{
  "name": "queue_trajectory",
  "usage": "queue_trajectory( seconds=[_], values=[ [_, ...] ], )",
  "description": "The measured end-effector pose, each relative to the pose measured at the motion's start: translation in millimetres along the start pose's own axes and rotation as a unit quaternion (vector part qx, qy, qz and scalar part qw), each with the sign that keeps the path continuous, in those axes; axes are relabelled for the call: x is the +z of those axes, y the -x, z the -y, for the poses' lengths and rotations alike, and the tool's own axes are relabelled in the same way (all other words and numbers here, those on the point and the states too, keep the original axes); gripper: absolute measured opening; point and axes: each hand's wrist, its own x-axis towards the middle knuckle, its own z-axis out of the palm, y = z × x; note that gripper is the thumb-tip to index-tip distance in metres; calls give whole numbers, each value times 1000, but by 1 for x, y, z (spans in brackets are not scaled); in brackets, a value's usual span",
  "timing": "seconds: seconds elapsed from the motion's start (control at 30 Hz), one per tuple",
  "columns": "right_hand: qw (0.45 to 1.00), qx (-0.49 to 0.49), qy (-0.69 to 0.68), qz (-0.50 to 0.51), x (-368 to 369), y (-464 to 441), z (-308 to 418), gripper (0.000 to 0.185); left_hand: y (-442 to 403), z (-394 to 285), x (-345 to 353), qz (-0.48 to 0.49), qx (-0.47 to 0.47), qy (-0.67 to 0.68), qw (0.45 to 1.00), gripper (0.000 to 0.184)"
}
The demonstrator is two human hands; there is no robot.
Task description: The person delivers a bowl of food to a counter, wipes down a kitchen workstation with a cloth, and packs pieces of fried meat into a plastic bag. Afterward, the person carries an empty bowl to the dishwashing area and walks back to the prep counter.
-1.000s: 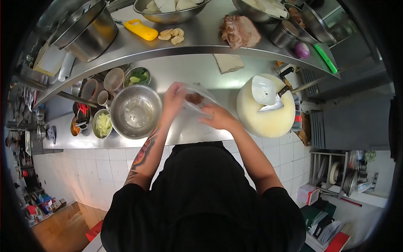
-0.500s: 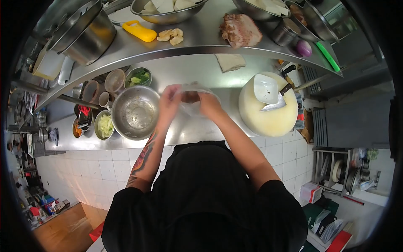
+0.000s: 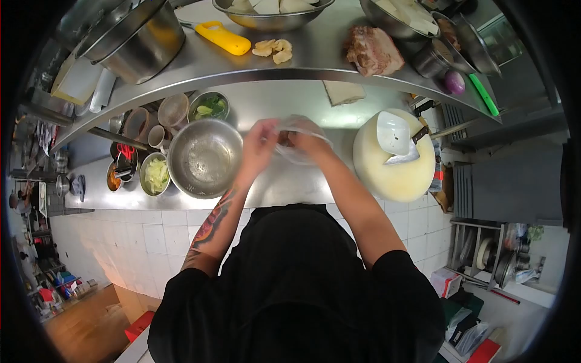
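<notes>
A clear plastic bag (image 3: 298,155) with something reddish-brown in it is between my hands above the steel counter. My left hand (image 3: 261,143) grips the bag's left edge, fingers closed. My right hand (image 3: 307,144) reaches into the bag's mouth, the plastic lying around the wrist; its fingertips are at the brown contents and are partly hidden. Just left of my hands stands a wide steel bowl (image 3: 206,158) with a wet-looking bottom.
A round cutting board (image 3: 387,178) on the right bears a white dish (image 3: 393,132) and a cleaver (image 3: 404,157). Bowls of greens (image 3: 209,106) and sliced vegetable (image 3: 157,175) stand left. The raised shelf (image 3: 315,69) holds meat (image 3: 373,51) and a yellow-handled tool (image 3: 223,38).
My right hand has moved from outside the bag into its mouth. The camera view has shifted a little, so the counter things appear farther right.
</notes>
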Motion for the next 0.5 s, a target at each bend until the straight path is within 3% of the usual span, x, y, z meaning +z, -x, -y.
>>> queue_trajectory(
  seconds=[0.03, 0.17, 0.23, 0.27, 0.37, 0.43, 0.47, 0.5],
  values=[
    [997, -3, -83, 4, 0, -1, -2, 31, 0, -1, 0, 0, 9, -10, 1000, 25],
    [990, 93, -107, -18, -34, 14, 32, 31, -3, -9, 1, 5, -30, 8, 1000, 25],
    [946, 149, -265, 109, -33, 9, 27, 34, -5, -7, 2, 1, -20, 9, 1000, 25],
    [946, 150, -266, 108, -33, 11, 23, 34, -6, -6, 3, 2, -21, 10, 1000, 25],
    [955, 124, -226, 148, -44, 17, 25, 32, -9, -3, 5, 3, -20, 20, 1000, 25],
    [984, 148, -44, 94, -19, -4, -19, 32, -10, 1, 6, 3, -22, 13, 1000, 25],
    [984, 148, -44, 94, -20, -3, -17, 32, -10, 3, 6, 3, -21, 13, 1000, 25],
    [991, 119, 52, 43, -22, 0, -11, 32, -9, 5, 6, 13, -24, 14, 1000, 25]
  ],
)
